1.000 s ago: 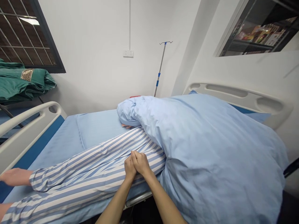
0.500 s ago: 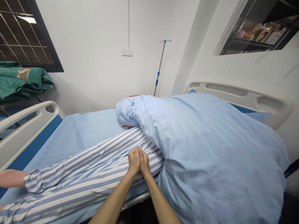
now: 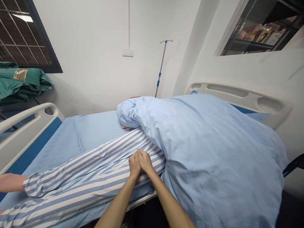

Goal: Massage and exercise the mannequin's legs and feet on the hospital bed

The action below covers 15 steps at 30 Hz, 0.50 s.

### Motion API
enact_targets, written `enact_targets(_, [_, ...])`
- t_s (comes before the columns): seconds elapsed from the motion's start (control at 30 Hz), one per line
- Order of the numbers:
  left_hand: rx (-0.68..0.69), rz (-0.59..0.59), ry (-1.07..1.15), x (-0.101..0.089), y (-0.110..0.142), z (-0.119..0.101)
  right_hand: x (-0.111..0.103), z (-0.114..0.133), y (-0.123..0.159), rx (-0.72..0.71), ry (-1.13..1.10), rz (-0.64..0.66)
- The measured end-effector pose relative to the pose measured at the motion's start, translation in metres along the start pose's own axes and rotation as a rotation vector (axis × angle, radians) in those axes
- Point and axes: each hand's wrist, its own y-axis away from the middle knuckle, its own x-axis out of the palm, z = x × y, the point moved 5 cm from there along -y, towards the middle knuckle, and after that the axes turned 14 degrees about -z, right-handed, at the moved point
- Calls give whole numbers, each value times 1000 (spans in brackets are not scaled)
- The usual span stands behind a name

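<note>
My left hand (image 3: 134, 164) and my right hand (image 3: 144, 161) are side by side and touching, with their fingers curled in like loose fists. Both are over the upper leg of a figure lying in blue-and-white striped trousers (image 3: 95, 177). The cloth around them shows no bunching, and nothing shows in either hand; their undersides are hidden. Just right of my hands, a light blue quilt (image 3: 209, 142) covers the figure's upper part. Fingertips (image 3: 126, 128) stick out from under the quilt's far left edge. A bare foot (image 3: 11, 182) lies at the far left.
The bed has a blue sheet (image 3: 99, 126), a footboard (image 3: 26, 118) at left and a headboard (image 3: 251, 98) at right. Behind it stand a drip pole (image 3: 161, 65) and the wall with a socket (image 3: 128, 52). Green folded cloth (image 3: 26, 84) lies beyond the footboard.
My right hand has turned and tipped toward the left, lying closer against my left hand. Both hands stay over the same part of the leg. The view has shifted slightly.
</note>
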Motion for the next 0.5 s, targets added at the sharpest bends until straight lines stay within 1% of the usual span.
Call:
enact_targets(0.1, [-13,7,5,2,0,0,-3,8,-8,-143,186,117])
enact_targets(0.17, [11,-1,-30,2,1,0,-5,7,-9,-180,198,135])
enact_targets(0.23, [36,-5,-59,2,2,0,-7,1,-7,-168,141,109])
enact_targets(0.33, [36,26,-60,5,3,-2,-8,-10,-1,-129,85,30])
enact_targets(0.4, [10,44,-22,8,2,-6,-9,-14,2,-108,62,-4])
enact_targets(0.5, [-65,9,75,14,-2,-19,-13,-16,0,-71,-22,-39])
